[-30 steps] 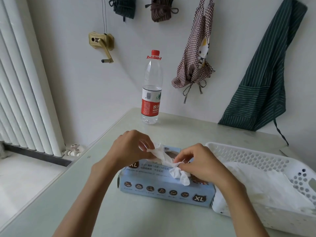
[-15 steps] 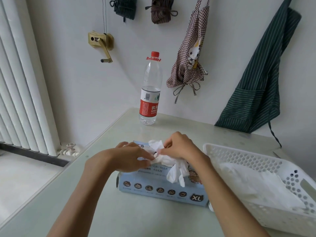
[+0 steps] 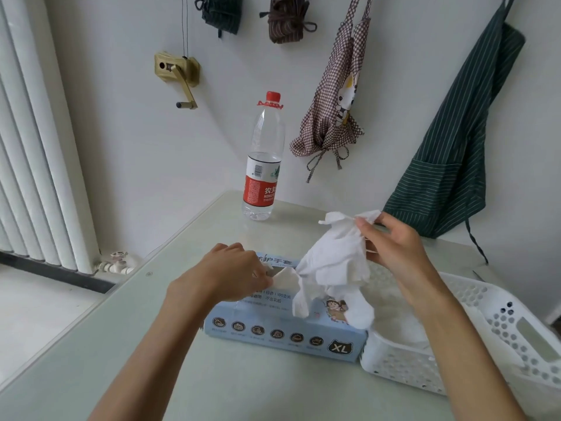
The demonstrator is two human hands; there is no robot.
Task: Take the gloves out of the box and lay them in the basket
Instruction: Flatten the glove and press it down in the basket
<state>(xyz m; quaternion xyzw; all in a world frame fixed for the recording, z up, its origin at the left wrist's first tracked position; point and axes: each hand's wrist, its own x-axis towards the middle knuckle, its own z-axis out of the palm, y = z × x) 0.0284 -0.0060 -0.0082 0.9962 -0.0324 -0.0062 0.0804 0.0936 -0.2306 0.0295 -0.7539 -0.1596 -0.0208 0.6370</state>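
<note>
We're midway: gloves are already lying in the basket (image 3: pixel 501 338) at the desk's right edge, more waiting in the box (image 3: pixel 285 329). Our right hand (image 3: pixel 391 241) is pinching a glove (image 3: pixel 334 256), now lifted clear above the box. Our left hand (image 3: pixel 233 275) is pinching the next one at the slot.

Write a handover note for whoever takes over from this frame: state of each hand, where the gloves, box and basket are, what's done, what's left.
Right hand: pinches a white glove by its cuff, lifted above the box beside the basket.
Left hand: on the box top, fingers gripping the next glove at the opening.
Done: several gloves already lie in the basket.
Left: lay the held glove in the basket, then go on pulling gloves out. How many remain inside cannot be seen.
</note>
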